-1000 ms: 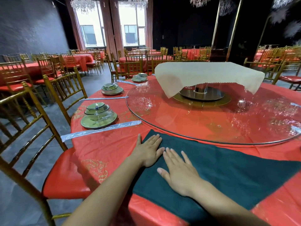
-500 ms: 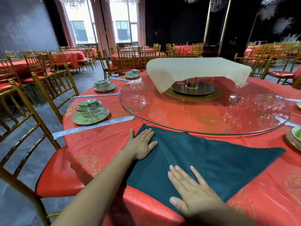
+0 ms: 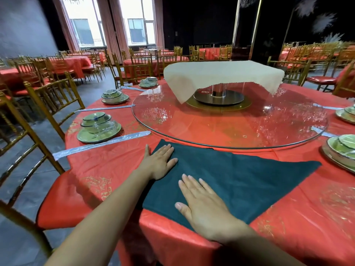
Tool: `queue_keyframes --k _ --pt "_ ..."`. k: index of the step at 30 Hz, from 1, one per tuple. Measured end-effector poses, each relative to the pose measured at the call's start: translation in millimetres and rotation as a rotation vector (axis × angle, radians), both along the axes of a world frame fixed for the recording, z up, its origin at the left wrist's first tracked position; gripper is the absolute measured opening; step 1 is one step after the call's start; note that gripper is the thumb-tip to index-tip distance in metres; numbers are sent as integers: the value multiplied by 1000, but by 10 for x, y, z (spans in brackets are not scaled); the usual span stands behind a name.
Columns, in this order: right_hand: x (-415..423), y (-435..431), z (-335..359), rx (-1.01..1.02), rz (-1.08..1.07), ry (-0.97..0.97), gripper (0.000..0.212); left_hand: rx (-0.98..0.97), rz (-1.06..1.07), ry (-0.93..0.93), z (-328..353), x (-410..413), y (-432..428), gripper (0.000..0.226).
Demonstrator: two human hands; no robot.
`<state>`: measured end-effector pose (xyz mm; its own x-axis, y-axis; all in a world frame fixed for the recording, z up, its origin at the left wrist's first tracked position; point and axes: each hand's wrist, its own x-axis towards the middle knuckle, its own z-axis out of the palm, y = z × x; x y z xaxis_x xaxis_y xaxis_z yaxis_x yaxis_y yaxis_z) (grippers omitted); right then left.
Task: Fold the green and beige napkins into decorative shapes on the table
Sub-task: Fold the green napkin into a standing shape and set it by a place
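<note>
A dark green napkin (image 3: 245,175) lies flat on the red tablecloth (image 3: 115,162) at the near edge of the round table, one corner pointing right. My left hand (image 3: 160,162) presses flat on its far left corner, fingers straight. Nearer the table's edge, my right hand (image 3: 201,206) rests flat on the napkin's near part with fingers spread. A beige napkin (image 3: 222,75) is draped over a raised stand at the centre of the glass turntable (image 3: 230,123).
Green plate-and-bowl settings stand at the left (image 3: 99,127) and right (image 3: 342,148), with wrapped chopsticks (image 3: 101,144) beside them. A gold chair with a red seat (image 3: 57,198) stands close at the left. Further tables and chairs fill the hall behind.
My right hand has slid from beside the left hand down and right across the napkin toward the near edge. The left hand stays on the corner. The view has shifted.
</note>
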<state>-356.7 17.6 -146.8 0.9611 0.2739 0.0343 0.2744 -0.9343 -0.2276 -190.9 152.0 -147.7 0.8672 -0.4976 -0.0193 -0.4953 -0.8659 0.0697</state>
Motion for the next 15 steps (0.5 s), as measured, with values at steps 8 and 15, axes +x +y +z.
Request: queue_keyframes --k 8,15 --pt "17 23 -70 -26 -8 -95 70 -313 -149 -97 149 -977 -89 92" --pt "34 11 -82 -4 -24 -142 85 -208 -38 25 -9 -1131 86 129"
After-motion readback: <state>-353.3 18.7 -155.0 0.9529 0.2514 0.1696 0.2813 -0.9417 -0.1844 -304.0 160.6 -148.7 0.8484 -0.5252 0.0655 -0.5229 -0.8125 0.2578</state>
